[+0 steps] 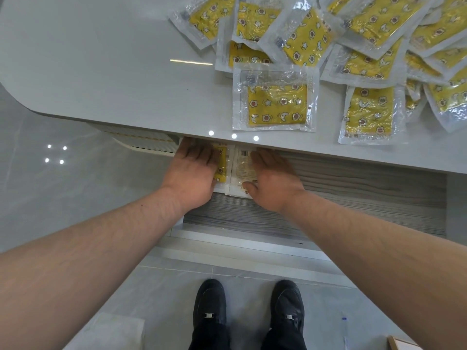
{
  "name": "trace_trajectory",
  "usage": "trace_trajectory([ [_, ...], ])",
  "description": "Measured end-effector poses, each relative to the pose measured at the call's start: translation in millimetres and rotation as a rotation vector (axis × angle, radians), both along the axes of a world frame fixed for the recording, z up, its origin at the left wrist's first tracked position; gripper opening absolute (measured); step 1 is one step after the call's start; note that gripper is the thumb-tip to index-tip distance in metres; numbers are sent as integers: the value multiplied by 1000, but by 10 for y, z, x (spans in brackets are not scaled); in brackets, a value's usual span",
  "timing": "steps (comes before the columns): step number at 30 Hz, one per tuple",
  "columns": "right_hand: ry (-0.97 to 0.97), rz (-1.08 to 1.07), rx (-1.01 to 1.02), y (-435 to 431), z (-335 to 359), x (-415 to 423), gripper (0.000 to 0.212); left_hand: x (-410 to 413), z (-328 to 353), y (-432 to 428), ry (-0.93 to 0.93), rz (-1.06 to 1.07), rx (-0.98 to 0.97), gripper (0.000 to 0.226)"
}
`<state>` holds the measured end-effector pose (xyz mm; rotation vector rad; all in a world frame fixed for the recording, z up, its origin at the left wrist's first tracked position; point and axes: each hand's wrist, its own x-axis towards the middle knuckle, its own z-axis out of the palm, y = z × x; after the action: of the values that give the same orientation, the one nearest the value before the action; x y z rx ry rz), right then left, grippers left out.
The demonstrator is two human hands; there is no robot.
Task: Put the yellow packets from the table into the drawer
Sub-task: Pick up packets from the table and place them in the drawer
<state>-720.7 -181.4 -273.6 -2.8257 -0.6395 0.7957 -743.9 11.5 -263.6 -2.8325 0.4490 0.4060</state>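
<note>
left grip (194, 173): flat, palm down | right grip (274, 184): flat, palm down | forearms stretched forward

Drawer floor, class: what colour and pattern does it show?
The drawer floor is grey with streaky wood grain; head view.

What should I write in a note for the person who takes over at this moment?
Left hand: flat, pressing a yellow packet at the left back of the drawer.
Right hand: flat on a second packet beside it, pale side up.
Done: two packets show in the drawer; more may hide under the table edge.
Left: a big pile of packets on the table, some lying near its front edge.
</note>
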Motion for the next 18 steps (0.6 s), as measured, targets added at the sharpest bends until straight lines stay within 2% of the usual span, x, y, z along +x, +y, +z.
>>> trace_trajectory([
  [4,59,-45,66,48,219,-42,60,-7,201,-25,22,127,-244,42],
  [8,187,-155,158,62,703,-104,43,-50,629,-9,161,524,-701,32],
  [10,242,-165,183,44,1002,-154,41,-123,867,60,239,664,-876,31],
  [14,240,-235,255,35,1695,-184,42,-263,1510,216,248,800,-1037,13],
  [18,213,-363,340,54,2329,-171,34,-348,2175,291,179,878,-1072,21],
])
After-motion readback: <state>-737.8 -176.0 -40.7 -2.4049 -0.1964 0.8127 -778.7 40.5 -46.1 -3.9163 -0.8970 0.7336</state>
